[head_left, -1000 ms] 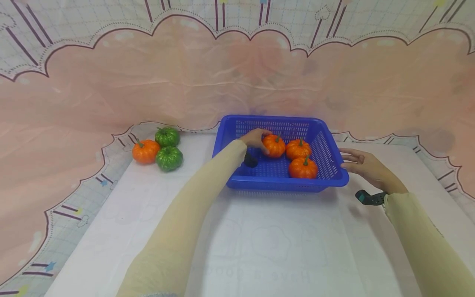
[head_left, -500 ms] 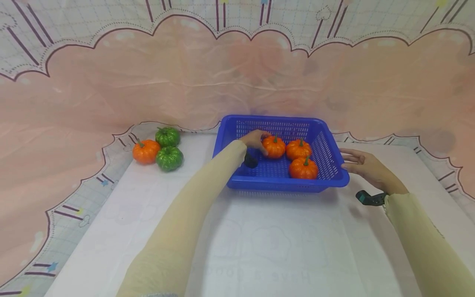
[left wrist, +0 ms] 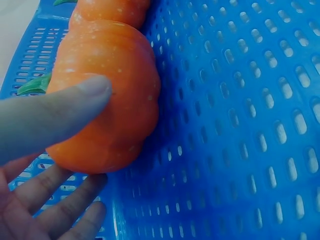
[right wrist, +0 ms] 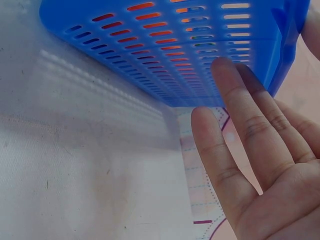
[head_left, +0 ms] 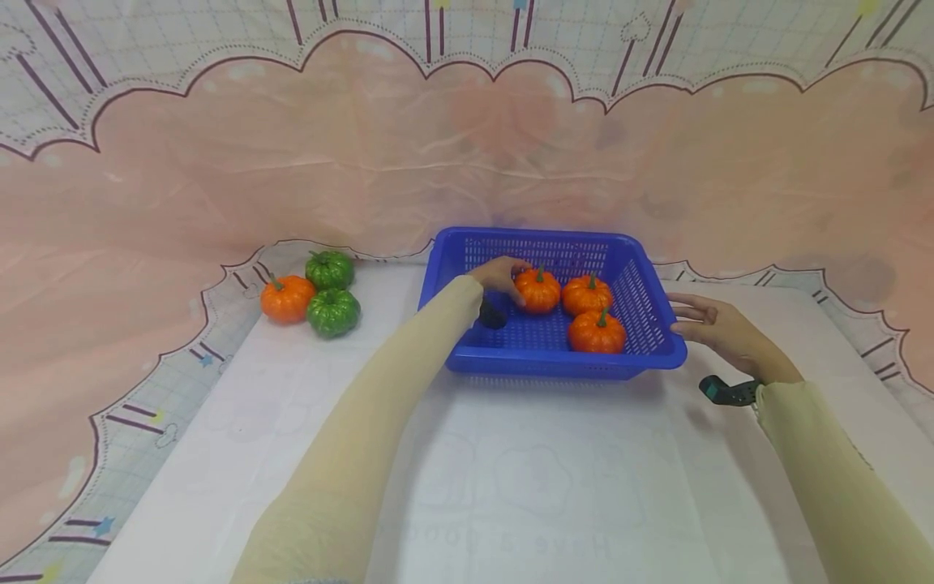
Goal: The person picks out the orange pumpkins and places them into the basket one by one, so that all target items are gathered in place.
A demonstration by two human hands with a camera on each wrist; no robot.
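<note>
In the head view my left hand (head_left: pixel 499 274) reaches into a blue perforated plastic basket (head_left: pixel 540 365). It holds the left side of a small orange pumpkin (head_left: pixel 541 295). The left wrist view has the thumb (left wrist: pixel 75 107) across this pumpkin (left wrist: pixel 120 100) and the other fingers along its underside. Two more orange pumpkins, one behind (head_left: pixel 586 297) and one in front (head_left: pixel 597 334), sit to its right in the basket. At the basket's right side, my right hand (head_left: pixel 718 328) has extended fingers (right wrist: pixel 250 125) against the outer wall, and its thumb lies by the rim.
Left of the basket on the white-covered table (head_left: pixel 511 470) are an orange pumpkin (head_left: pixel 288 299) and two green pumpkins, one farther back (head_left: pixel 330 269) and one nearer (head_left: pixel 333 313). A patterned cloth (head_left: pixel 511 178) rises behind the table.
The pumpkin at my left hand has turned, its stem going from leaning right to nearly upright, and has sunk slightly. The right hand and the basket stay in place.
</note>
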